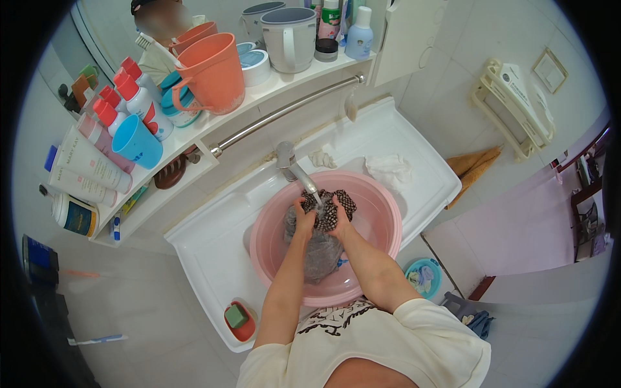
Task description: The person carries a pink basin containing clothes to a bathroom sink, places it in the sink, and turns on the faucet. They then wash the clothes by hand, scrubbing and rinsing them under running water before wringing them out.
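A dark cloth with a light dotted pattern (347, 202) is bunched up under the chrome faucet (299, 173), whose water runs onto it. My left hand (303, 218) grips its left side, and my right hand (337, 221) grips the right side; the fingers of both are partly hidden in the folds. Below them a grey wet cloth (321, 257) lies in the pink basin (392, 223). Whether the two cloths are joined, I cannot tell. The basin stands in the white sink (206, 268).
A green soap bar (236, 316) rests in a red dish at the sink's front left corner. White crumpled cloth (388, 169) lies behind the basin's right side. Above the sink runs a shelf (272, 87) with cups and bottles. A blue tub (435, 275) with clothes stands lower right.
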`<state>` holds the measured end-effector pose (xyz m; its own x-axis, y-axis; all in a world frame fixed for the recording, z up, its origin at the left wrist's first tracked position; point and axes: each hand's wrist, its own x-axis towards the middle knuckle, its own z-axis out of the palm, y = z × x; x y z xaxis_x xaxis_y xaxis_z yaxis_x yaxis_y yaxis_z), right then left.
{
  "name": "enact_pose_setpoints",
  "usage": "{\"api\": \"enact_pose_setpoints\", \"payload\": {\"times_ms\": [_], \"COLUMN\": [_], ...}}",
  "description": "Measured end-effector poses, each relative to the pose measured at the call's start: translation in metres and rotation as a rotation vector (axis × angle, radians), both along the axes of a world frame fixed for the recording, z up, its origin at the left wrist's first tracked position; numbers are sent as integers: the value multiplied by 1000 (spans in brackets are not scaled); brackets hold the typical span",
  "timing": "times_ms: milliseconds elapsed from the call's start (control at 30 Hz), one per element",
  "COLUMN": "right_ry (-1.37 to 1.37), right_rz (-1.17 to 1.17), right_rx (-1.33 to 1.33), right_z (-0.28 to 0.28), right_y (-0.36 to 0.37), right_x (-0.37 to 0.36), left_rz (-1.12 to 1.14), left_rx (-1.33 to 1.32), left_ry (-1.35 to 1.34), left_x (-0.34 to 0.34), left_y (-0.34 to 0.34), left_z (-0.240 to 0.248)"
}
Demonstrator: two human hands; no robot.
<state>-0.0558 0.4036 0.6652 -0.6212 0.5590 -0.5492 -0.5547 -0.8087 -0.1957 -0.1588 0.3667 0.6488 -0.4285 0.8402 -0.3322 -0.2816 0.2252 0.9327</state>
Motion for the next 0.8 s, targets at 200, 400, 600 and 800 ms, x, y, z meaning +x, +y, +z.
{"api": "enact_pose_setpoints", "payload": {"times_ms": [200,400,600,800], "right_ry": [62,34,-490,-6], "right_rz": [10,3,176,36], "right_rx": [8,34,79,-66], "right_z": [-4,-26,-25,-47], "right_y": [8,12,17,19], "right_x": [2,-1,-18,-18], "left_rz": [-187,-351,-144,-196], "left_rx": [-86,-61,-232,-271], "left_ry": [232,218,487,730], "left_x": [-1,11,24,16], "left_y": [-23,-40,-24,-21], "left_z": [21,55,74,64]}}
